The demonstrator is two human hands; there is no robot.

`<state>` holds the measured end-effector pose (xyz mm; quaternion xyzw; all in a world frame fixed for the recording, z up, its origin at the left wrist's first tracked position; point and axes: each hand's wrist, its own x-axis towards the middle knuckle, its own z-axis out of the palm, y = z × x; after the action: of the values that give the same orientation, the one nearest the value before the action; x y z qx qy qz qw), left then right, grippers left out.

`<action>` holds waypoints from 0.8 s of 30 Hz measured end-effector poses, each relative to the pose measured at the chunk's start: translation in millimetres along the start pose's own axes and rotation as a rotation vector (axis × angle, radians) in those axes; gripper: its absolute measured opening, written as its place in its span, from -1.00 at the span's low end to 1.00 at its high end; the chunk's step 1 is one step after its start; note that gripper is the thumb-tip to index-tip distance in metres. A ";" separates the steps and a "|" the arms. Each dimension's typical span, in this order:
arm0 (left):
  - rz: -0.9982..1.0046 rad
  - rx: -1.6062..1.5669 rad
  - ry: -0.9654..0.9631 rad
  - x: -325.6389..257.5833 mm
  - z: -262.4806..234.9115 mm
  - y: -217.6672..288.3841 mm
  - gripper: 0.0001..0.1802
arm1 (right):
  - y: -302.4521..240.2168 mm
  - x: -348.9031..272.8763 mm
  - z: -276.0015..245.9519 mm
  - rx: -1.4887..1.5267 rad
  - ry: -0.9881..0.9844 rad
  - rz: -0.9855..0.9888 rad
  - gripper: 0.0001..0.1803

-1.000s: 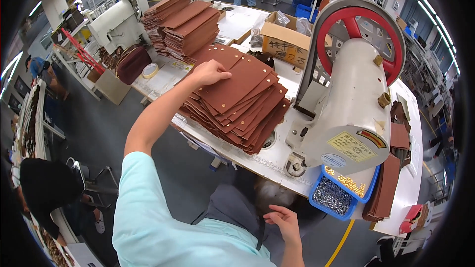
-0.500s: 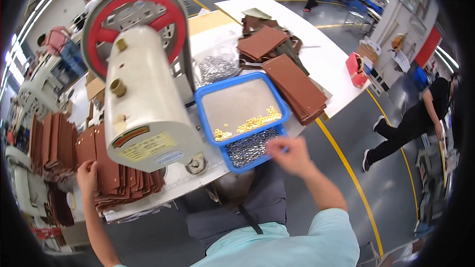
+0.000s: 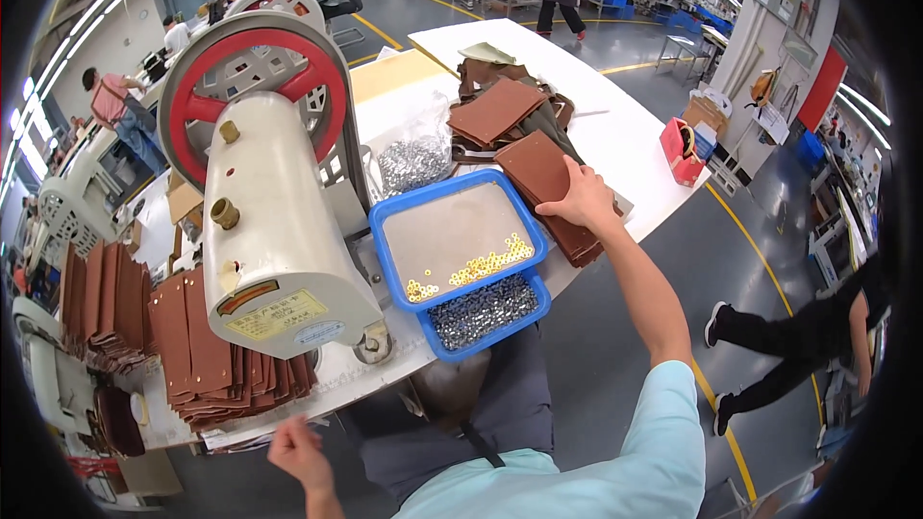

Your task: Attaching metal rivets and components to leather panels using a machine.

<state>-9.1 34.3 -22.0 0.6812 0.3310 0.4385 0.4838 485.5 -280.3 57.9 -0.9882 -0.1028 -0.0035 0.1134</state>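
My right hand (image 3: 584, 200) lies over a stack of brown leather pieces (image 3: 534, 161) on the right of the table, thumb and fingers spread across its top. My left hand (image 3: 303, 457) hangs off the table's front edge at lower left; its fingers look bent but are smeared by motion. Between them stands a cream press machine (image 3: 279, 221) with a red-rimmed wheel (image 3: 178, 111). Beside it, a blue tray (image 3: 433, 231) holds gold-coloured rings (image 3: 490, 259). A second blue tray (image 3: 437, 351) with small silvery metal parts (image 3: 481, 312) sits partly under the first.
Stacked brown leather pieces (image 3: 192, 346) lie left of the machine. A clear bag of metal parts (image 3: 413, 161) rests behind the trays. A red box (image 3: 681, 156) is at the white table's (image 3: 615, 77) right edge. A person in black (image 3: 808, 351) walks at right.
My right hand has moved from beside the lower tray up to the leather stack. My left hand has left the left-hand leather pieces and come down toward me. The person in black has moved nearer.
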 end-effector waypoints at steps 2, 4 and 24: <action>-0.039 -0.011 -0.109 -27.8 25.6 0.5 -0.75 | 4.1 -2.7 1.9 -0.009 0.058 -0.007 0.41; -0.120 -0.052 -0.258 -45.3 49.6 10.4 -0.80 | -0.4 -9.0 -0.9 -0.076 0.234 -0.072 0.35; -0.025 0.232 -0.790 -98.6 128.2 -15.9 -0.81 | 18.1 -34.2 -16.7 -0.047 0.140 -0.048 0.16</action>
<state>69.0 -94.3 -83.3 0.8432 0.1755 0.0972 0.4988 456.0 -308.2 69.1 -0.9852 -0.1182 -0.0775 0.0972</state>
